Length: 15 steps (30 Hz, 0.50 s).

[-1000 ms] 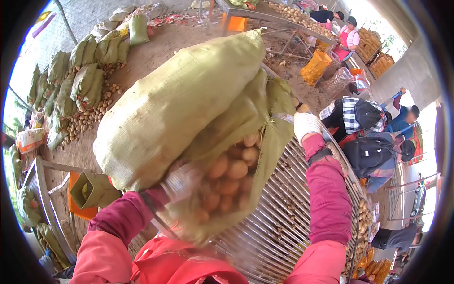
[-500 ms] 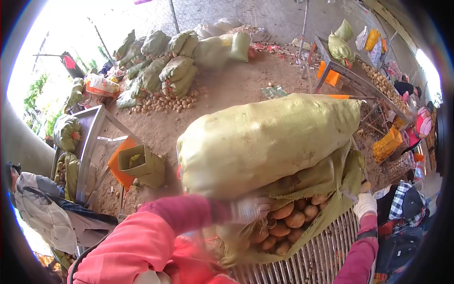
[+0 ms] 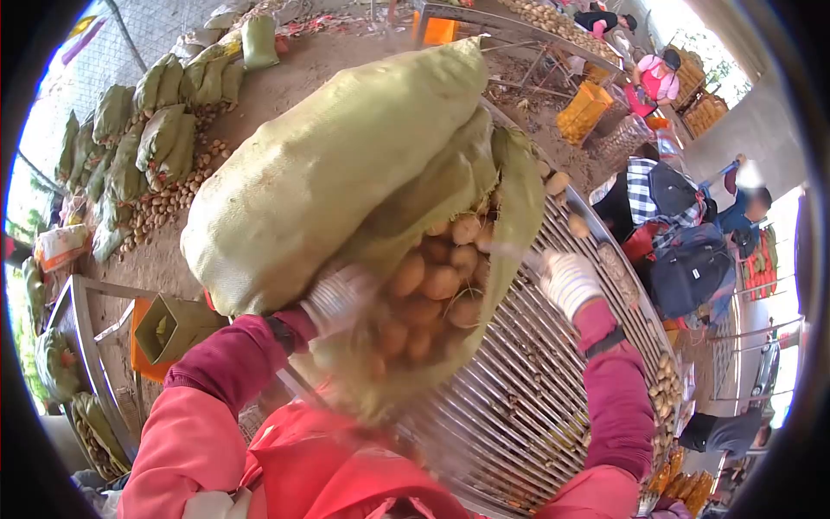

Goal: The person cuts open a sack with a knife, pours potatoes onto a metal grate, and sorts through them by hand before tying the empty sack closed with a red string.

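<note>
A large green woven sack (image 3: 337, 173) lies across a slatted metal rack (image 3: 527, 381). Beside it, a second green sack (image 3: 516, 199) is torn or cut open, with potatoes (image 3: 441, 282) showing inside. My left hand (image 3: 341, 298), in a pale striped glove, is at the open sack's left edge; motion blurs its fingers. My right hand (image 3: 571, 281), in a similar glove, is closed over the slats to the right of the opening. From it a knife (image 3: 516, 253) points left to the sack's edge, its blade blurred.
Loose potatoes (image 3: 577, 225) lie along the rack's right side. Full sacks (image 3: 164, 147) and spilled potatoes stand at the far left. A square bin (image 3: 177, 329) is left of me. A yellow crate (image 3: 584, 112) and several people are at the right.
My view has turned right. The sack opening is wider and shows more potatoes. My left hand has moved from the near side of the potatoes to the sack's left edge.
</note>
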Available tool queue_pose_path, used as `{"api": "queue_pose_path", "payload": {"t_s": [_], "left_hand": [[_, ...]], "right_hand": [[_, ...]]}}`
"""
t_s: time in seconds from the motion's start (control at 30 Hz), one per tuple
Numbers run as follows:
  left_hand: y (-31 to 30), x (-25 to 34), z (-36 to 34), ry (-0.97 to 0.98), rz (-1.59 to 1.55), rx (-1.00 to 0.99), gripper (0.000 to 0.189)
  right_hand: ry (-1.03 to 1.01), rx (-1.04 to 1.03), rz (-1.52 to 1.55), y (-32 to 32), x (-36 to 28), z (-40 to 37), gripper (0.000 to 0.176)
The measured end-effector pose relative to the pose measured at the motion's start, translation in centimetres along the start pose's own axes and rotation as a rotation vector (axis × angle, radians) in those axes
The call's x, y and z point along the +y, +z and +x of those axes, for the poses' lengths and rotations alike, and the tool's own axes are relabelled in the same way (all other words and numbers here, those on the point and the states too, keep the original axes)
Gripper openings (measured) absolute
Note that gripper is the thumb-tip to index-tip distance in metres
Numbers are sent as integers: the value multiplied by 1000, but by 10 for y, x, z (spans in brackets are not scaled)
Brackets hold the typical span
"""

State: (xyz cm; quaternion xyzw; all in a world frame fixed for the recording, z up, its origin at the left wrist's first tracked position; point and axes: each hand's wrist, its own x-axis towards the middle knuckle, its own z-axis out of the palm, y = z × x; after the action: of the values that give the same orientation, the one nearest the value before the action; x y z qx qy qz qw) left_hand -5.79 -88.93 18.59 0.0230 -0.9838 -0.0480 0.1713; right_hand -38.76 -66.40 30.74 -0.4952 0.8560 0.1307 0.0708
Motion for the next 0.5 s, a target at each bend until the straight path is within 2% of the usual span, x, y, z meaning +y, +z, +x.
{"api": "queue_pose_path", "payload": {"t_s": [0.03,0.1,0.17,0.3,0.43,0.5], "left_hand": [[-5,2,2,-2,21,3,13],[-7,1,3,5,35,-3,13],[-3,1,-1,6,58,-9,12],[2,-3,-1,12,36,4,11],[2,-1,-2,-4,66,-16,9],[1,-1,-1,4,86,-13,9]], "right_hand": [[93,63,26,0,8,9,24],[120,94,25,-1,14,17,27],[125,68,-16,24,23,37,30],[78,153,-59,31,4,46,19],[46,193,-204,44,-4,52,17],[172,249,-186,65,13,61,16]]}}
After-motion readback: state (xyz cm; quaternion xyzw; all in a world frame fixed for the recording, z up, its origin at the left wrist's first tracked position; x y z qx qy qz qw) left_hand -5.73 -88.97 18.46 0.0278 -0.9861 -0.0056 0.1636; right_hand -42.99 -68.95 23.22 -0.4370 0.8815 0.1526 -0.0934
